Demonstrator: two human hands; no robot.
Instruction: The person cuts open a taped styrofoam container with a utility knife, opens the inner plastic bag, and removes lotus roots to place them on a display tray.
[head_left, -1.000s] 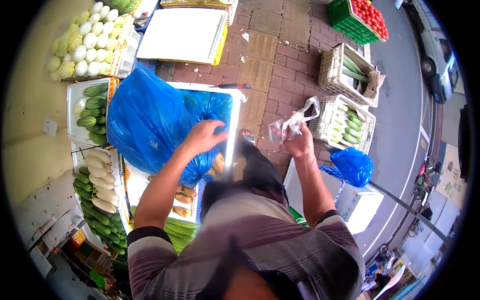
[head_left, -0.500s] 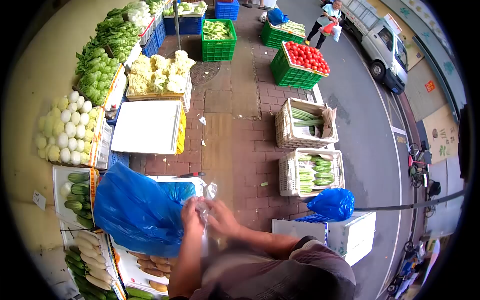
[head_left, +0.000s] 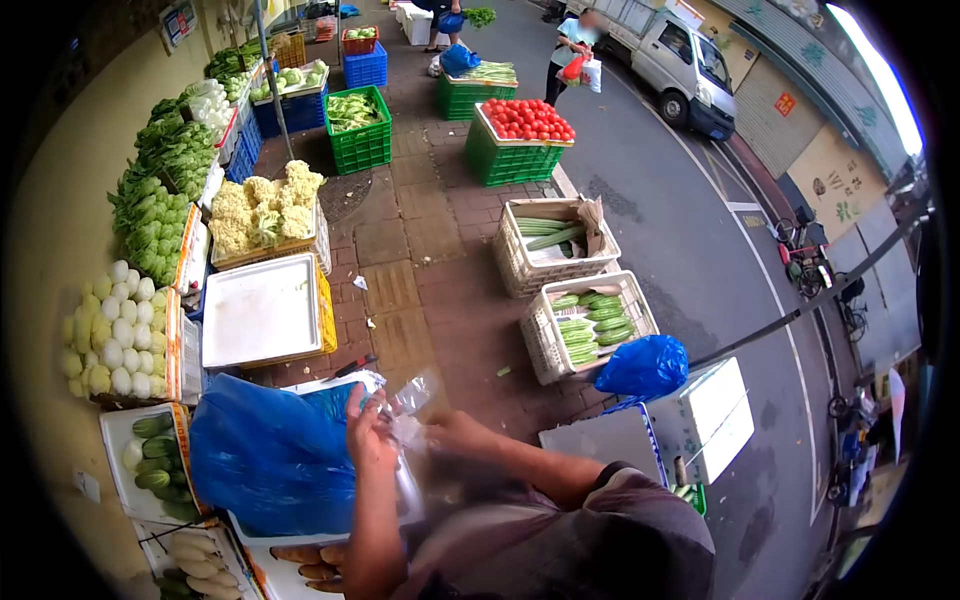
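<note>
Two hands [head_left: 371, 436], one clear bag [head_left: 411, 394], one tomato crate [head_left: 512, 162] show.

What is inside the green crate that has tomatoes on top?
Red tomatoes fill the top of the green crate; anything lower inside is hidden by them and its walls.

Clear bag [head_left: 408, 408] between both hands [head_left: 371, 432] [head_left: 455, 434]

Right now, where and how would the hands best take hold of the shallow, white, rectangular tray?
Probably by the raised rim along the right edge of the shallow, white, rectangular tray, coming from the red brick pavement. The tray lies flat on the yellow plastic crate, so its rim offers the best hold, while other produce containers crowd its left.
</note>
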